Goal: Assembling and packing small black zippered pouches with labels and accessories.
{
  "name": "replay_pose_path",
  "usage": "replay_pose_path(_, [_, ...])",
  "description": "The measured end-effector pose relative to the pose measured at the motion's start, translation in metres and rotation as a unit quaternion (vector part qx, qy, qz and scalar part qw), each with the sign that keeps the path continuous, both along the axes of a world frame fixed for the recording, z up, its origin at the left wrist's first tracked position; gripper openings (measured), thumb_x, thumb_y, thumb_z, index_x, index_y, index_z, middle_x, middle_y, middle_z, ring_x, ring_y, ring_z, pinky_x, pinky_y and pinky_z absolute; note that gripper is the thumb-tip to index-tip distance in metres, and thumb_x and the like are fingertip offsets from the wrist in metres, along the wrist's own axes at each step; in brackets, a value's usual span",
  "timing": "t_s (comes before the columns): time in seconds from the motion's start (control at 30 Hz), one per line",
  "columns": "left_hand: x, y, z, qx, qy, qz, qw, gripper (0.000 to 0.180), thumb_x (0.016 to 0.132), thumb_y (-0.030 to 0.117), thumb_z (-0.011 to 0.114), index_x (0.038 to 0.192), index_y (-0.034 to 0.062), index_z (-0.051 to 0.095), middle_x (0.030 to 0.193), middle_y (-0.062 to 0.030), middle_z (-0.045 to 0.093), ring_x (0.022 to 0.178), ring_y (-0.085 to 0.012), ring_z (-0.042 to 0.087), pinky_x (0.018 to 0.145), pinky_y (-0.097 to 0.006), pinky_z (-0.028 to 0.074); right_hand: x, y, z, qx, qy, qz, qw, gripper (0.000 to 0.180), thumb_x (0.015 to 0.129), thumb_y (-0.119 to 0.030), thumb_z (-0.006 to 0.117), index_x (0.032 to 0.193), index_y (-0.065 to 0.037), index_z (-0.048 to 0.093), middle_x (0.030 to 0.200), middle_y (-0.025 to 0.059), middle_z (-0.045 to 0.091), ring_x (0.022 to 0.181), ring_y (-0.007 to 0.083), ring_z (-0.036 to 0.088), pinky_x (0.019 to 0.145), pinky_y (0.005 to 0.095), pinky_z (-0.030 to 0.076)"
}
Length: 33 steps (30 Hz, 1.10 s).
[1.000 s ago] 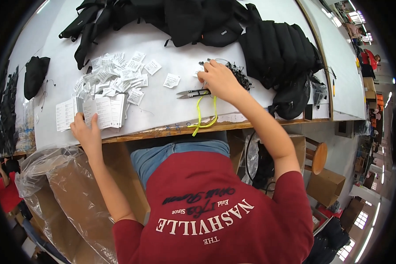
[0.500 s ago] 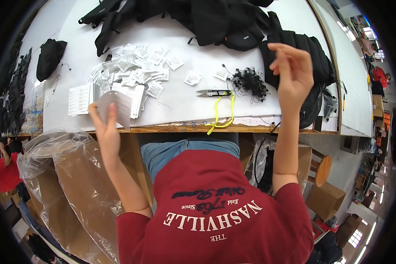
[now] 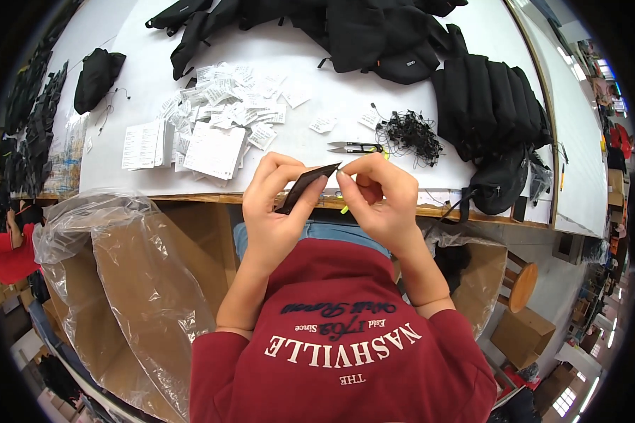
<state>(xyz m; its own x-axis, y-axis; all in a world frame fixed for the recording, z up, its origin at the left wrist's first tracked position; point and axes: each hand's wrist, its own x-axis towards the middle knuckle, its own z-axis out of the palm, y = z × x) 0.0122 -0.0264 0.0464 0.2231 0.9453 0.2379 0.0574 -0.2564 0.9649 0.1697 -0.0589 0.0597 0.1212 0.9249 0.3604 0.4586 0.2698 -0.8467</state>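
Note:
My left hand (image 3: pixel 271 211) is closed on a dark flat card (image 3: pixel 309 185), held tilted in front of my body near the table's edge. My right hand (image 3: pixel 384 197) pinches thumb and forefinger together at the card's upper corner; whatever lies between those fingertips is too small to make out. Beyond the hands are thread snips (image 3: pixel 356 147), with a bit of yellow cord showing by my right hand. A tangle of thin black strings (image 3: pixel 410 136) lies right of the snips. Two stacks of printed cards, a left stack (image 3: pixel 145 146) and a right stack (image 3: pixel 214 151), stand to the left.
Behind the cards spreads a heap of small white labels (image 3: pixel 233 95). Black bags (image 3: pixel 374 35) cover the far side, and a row of black padded pieces (image 3: pixel 490 99) sits at the right. Below the table edge, a plastic-lined cardboard box (image 3: pixel 127 282) stands on the left.
My left hand has carried the card from the stacks to the middle, its dark side now showing. My right hand has come down and inward to meet the card's corner.

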Motion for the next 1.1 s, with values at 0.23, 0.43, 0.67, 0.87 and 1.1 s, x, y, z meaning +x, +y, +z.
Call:
replay_pose_path(0.23, [-0.001,0.002,-0.001,0.136,0.088,-0.004,0.987,0.026,0.070,-0.004,0.074,0.094,0.0067,0.073,0.077,-0.0036,0.055,0.070,-0.0165,0.051,0.060,-0.027,0.041,0.000,-0.005,-0.004,-0.016,-0.003,-0.018,1.000,0.008,0.080,-0.004,0.068,0.080,-0.004,0.060,0.054,0.0010,0.044,0.045,0.0099,0.040,0.043,0.0258,0.031])
replay_pose_path(0.43, [-0.004,0.002,0.001,0.105,0.088,-0.053,0.989,0.030,0.068,-0.004,0.074,0.096,0.0075,0.073,0.077,-0.0032,0.056,0.072,-0.0164,0.051,0.061,-0.027,0.041,0.013,-0.009,-0.002,-0.082,0.109,0.018,0.990,0.011,0.082,0.000,0.068,0.089,-0.002,0.060,0.058,-0.0029,0.051,0.049,0.0014,0.040,0.046,0.0186,0.029])
replay_pose_path(0.67, [-0.015,0.006,0.050,0.051,-0.018,-0.118,0.992,0.071,0.094,0.060,0.030,0.119,0.0015,0.062,0.110,-0.0168,0.063,0.099,-0.0286,0.056,0.096,-0.038,0.038,0.028,-0.021,-0.002,-0.053,0.083,-0.009,0.995,0.011,0.081,0.000,0.069,0.089,-0.004,0.064,0.054,-0.0028,0.051,0.046,0.0019,0.040,0.043,0.0195,0.027])
replay_pose_path(0.87, [-0.027,-0.026,0.134,0.047,-0.465,-0.391,0.793,0.040,0.095,0.035,0.056,0.132,0.0264,0.042,0.108,0.0057,0.058,0.096,-0.0137,0.046,0.087,-0.036,0.033,0.025,-0.026,-0.006,-0.067,0.122,0.039,0.990,0.008,0.080,-0.001,0.072,0.086,-0.003,0.068,0.059,-0.0028,0.057,0.048,0.0012,0.043,0.045,0.0190,0.031])
replay_pose_path(1.1, [-0.010,-0.045,0.151,-0.056,-0.311,-0.241,0.918,0.036,0.091,0.025,0.056,0.125,0.0343,0.059,0.134,0.0283,0.044,0.110,-0.0171,0.047,0.102,-0.052,0.025,0.028,-0.028,-0.009,-0.131,0.131,0.039,0.982,0.010,0.075,0.001,0.074,0.083,-0.002,0.068,0.066,0.0004,0.064,0.051,0.0033,0.047,0.050,0.0188,0.036])
